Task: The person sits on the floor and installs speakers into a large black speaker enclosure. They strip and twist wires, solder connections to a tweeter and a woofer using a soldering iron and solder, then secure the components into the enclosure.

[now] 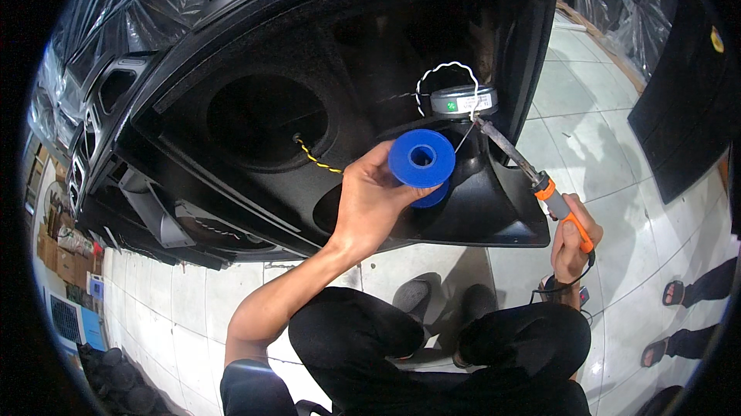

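Observation:
My left hand (369, 201) is closed round a blue spool of solder (409, 157), with a thin strand running from it toward a speaker driver (454, 101). My right hand (573, 240) grips a soldering iron (554, 200) by its orange and grey handle. The iron's tip meets the driver near its lower edge, where a twisted white wire (448, 65) comes down. That wire loops over the driver, which is mounted on a black horn (482, 200). The solder's end is close to the iron's tip; whether they touch is too small to tell.
A large black speaker cabinet (231, 84) lies in front of me, with a round opening and a yellow-black twisted wire (316, 160). Plastic-wrapped items stand behind. Another person's sandalled feet (664, 323) are on the tiled floor (617, 262) at right. Boxes (69, 268) sit far left.

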`<action>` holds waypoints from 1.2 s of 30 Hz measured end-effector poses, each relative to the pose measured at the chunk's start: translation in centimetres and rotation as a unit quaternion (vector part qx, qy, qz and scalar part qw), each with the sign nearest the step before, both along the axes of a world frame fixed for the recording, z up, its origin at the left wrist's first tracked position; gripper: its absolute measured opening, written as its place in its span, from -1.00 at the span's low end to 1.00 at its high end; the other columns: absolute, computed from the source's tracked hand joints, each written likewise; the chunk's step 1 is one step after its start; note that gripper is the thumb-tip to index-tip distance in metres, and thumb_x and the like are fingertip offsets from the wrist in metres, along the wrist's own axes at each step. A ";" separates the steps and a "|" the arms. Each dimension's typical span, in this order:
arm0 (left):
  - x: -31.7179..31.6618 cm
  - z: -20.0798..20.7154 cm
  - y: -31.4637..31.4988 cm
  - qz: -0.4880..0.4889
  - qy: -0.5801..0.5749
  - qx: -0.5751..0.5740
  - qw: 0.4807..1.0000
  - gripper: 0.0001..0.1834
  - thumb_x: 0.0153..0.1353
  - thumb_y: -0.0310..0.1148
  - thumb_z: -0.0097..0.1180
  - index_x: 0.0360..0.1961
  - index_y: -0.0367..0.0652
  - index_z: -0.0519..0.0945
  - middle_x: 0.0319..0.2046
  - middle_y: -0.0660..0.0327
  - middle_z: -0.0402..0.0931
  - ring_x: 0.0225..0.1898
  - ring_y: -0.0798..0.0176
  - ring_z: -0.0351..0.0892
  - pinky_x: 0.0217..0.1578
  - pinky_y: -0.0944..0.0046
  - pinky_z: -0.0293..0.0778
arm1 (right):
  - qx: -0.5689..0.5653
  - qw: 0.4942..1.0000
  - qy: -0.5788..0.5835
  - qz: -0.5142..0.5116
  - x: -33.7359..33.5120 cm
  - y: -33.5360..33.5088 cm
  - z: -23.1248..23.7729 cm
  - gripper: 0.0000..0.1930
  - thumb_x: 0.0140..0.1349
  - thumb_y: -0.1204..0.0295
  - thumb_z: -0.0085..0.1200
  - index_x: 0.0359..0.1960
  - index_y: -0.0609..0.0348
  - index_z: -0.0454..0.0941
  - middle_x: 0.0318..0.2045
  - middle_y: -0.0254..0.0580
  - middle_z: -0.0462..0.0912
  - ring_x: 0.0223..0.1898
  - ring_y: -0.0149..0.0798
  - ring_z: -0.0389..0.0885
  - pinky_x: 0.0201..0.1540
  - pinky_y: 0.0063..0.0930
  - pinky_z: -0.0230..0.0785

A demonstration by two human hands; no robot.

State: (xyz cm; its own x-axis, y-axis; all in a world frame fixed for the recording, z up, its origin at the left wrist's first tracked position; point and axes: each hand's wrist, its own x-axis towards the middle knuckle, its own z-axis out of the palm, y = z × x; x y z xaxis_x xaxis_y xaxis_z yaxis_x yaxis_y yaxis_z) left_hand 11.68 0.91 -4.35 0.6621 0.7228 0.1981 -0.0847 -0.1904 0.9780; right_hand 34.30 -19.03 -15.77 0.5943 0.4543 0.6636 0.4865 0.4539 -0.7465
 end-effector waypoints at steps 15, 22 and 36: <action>-0.1 0.0 0.4 -0.016 -0.036 -0.009 0.999 -0.55 0.11 -0.60 0.37 0.06 -0.24 0.59 -0.06 0.19 0.68 -0.03 0.37 0.63 0.14 0.25 0.55 | -0.013 1.000 -0.003 0.003 0.4 0.1 -0.1 -0.57 0.22 0.38 0.05 0.04 0.48 0.56 -0.18 0.00 0.61 -0.21 -0.26 0.50 -0.10 -0.37 0.34; -0.9 0.2 0.6 -0.015 -0.033 -0.016 0.999 -0.55 0.10 -0.60 0.37 0.06 -0.21 0.60 -0.07 0.19 0.68 -0.03 0.38 0.64 0.12 0.24 0.57 | 0.003 1.000 0.014 0.002 0.0 0.6 0.2 -0.59 0.22 0.40 0.06 0.01 0.49 0.57 -0.23 -0.01 0.62 -0.25 -0.29 0.51 -0.15 -0.42 0.34; -1.0 0.2 0.7 -0.013 -0.032 0.000 0.999 -0.53 0.10 -0.59 0.37 0.08 -0.19 0.59 -0.05 0.16 0.67 -0.02 0.31 0.66 0.12 0.16 0.60 | -0.009 0.999 0.034 -0.005 -0.1 0.6 -0.1 -0.56 0.22 0.35 0.05 0.03 0.51 0.57 -0.23 -0.04 0.61 -0.22 -0.29 0.50 -0.12 -0.42 0.34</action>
State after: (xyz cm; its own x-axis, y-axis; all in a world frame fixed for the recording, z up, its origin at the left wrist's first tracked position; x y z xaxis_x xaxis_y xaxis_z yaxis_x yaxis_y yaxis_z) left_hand 10.68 1.61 -4.19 0.6668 0.7055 0.2403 -0.1522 -0.1867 0.9706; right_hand 34.17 -18.46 -15.85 0.6426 0.4597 0.6129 0.4389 0.4349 -0.7863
